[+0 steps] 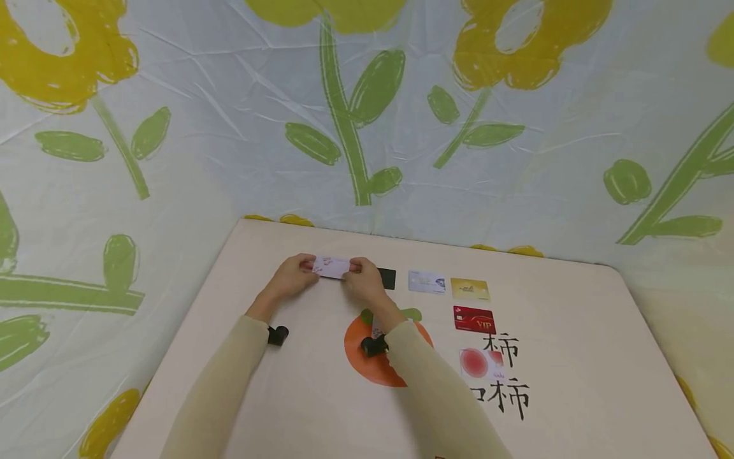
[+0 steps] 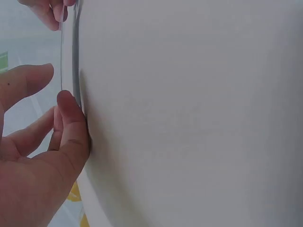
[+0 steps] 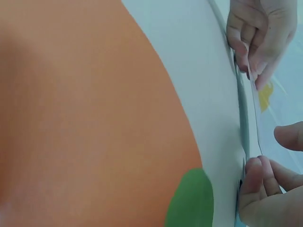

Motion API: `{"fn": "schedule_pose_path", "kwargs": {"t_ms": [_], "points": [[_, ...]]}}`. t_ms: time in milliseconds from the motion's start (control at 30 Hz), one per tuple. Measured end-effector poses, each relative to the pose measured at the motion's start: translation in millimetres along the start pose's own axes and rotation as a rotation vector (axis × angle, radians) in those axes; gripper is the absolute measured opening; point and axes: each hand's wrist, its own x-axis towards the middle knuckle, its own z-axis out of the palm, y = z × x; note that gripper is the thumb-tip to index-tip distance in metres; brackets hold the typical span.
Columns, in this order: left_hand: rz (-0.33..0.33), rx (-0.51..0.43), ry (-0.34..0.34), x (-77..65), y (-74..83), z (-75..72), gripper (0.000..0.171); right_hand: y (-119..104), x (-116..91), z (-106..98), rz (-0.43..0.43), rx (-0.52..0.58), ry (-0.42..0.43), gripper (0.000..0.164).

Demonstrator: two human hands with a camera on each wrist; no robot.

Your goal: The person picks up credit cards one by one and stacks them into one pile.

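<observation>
A pale pink-white card (image 1: 331, 266) with a small floral print is held between both hands near the back of the table. My left hand (image 1: 294, 276) grips its left end, and my right hand (image 1: 364, 280) grips its right end. Seen edge-on, the card (image 3: 254, 106) is a thin strip in the right wrist view, with the left hand (image 3: 260, 33) at its far end. The right hand (image 3: 272, 189) has its fingertips at the near end. A black card (image 1: 388, 278) lies just right of the right hand, partly covered by it.
Right of the black card lie a silver card (image 1: 427, 282), a gold card (image 1: 470, 289), a red VIP card (image 1: 473, 319) and a card with a red circle (image 1: 474, 363). Another card (image 1: 376, 327) is partly hidden by the right forearm. Flower-printed fabric (image 1: 229, 159) surrounds the table (image 1: 573, 331).
</observation>
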Motion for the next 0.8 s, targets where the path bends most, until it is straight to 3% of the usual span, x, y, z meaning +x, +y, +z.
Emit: {"fn": "schedule_pose_path", "kwargs": {"t_ms": [200,367,600,800], "points": [[-0.020,-0.124,-0.012,-1.9,-2.2,5.2,0.053,6,-2,-7,0.036,0.097,0.006,0.037],[-0.001,-0.115,0.000,-5.3,-1.5,8.0,0.051,7,-6,-13,0.072,0.207,-0.007,0.037],[0.001,-0.132,0.009,-11.3,3.0,14.1,0.050,8,-13,-21,0.050,0.218,0.004,0.038],[-0.008,-0.206,0.003,-19.0,8.9,21.0,0.049,11,-21,-34,0.027,0.270,-0.021,0.038]]}}
